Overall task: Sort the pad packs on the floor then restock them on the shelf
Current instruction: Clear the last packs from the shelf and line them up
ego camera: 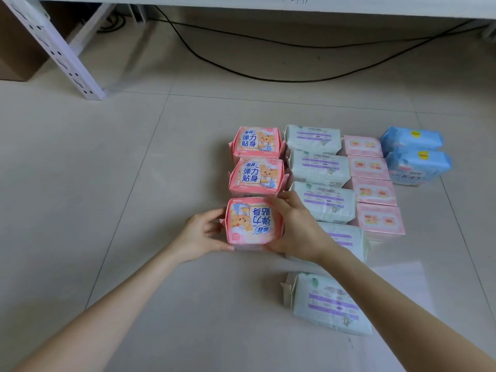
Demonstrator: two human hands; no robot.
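Pad packs lie in columns on the tiled floor. A pink bear pack [253, 221] sits at the near end of the pink column, its print upside down to me. My left hand [202, 236] grips its left side and my right hand [295, 226] grips its right side. Two more pink bear packs [256, 174] lie beyond it. To the right runs a column of pale green packs [319, 167], then flat light pink packs [374, 191], then two blue packs [417, 162]. One green pack [328, 304] lies apart, near me. The white shelf [268, 4] spans the top.
A white perforated shelf post [61, 52] stands at the far left, with a brown cardboard box [16, 65] behind it. Black cables [241, 68] trail across the floor under the shelf. Bare tiles stretch to the left of the packs.
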